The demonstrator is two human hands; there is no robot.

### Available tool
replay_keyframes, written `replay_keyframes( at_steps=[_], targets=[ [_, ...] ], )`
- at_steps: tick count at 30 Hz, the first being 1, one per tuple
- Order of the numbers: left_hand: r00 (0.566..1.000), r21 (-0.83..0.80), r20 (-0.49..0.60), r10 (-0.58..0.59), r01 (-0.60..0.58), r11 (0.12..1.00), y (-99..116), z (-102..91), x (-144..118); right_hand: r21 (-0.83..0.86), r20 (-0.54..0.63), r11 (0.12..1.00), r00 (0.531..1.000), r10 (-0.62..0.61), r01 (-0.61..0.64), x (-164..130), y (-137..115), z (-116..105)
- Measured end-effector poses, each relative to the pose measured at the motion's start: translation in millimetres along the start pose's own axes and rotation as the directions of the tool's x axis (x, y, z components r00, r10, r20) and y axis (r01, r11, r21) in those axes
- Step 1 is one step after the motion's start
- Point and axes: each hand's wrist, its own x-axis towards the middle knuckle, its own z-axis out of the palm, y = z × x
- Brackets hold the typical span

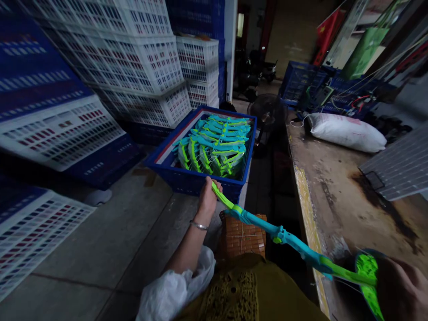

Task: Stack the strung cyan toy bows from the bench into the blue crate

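Observation:
A long blue-and-green plastic toy bow [257, 220] stretches from the middle of the head view to the lower right. The fingers of my left hand [209, 196] are wrapped round its upper green tip. At the right edge my right hand [404, 285], dark and partly cut off, closes at the bow's other end; its fingers are hard to make out. Beside that hand is a bright green piece [367, 267] with a dark blue rim. Just beyond my left hand, a blue crate [187, 183] holds a pile of similar blue-and-green bows [224, 133] with white strings.
White crates [143, 62] and blue ones stand in tall stacks on the left. A worn worktable [321, 178] on the right carries a white sack [347, 132] and a grey tiled-looking box [397, 160]. A woven stool [244, 236] and a fan [267, 116] stand between.

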Motion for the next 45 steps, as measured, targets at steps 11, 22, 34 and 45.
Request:
replay_keyframes(
  at_steps=[11, 22, 34, 45],
  targets=[
    [0.679, -0.116, 0.704, 0.207, -0.177, 0.977, 55, 57.0, -126, 0.915, 0.040, 0.402, 0.984, -0.171, 0.033, 156, -247, 11],
    [0.489, -0.409, 0.810, 0.325, 0.073, 0.910, 82, 37.0, -133, 0.717, -0.266, 0.497, 0.851, -0.454, 0.489, 139, -303, -32],
    [0.411, -0.417, 0.839, 0.356, 0.066, 0.906, 83, 26.8, -126, 0.686, -0.307, 0.490, 0.824, -0.476, 0.538, 142, -313, -27],
    [0.580, -0.272, 0.780, 0.234, -0.021, 0.962, 84, 31.7, -124, 0.699, -0.316, 0.466, 0.819, -0.479, 0.542, 145, -309, -18]
  ],
)
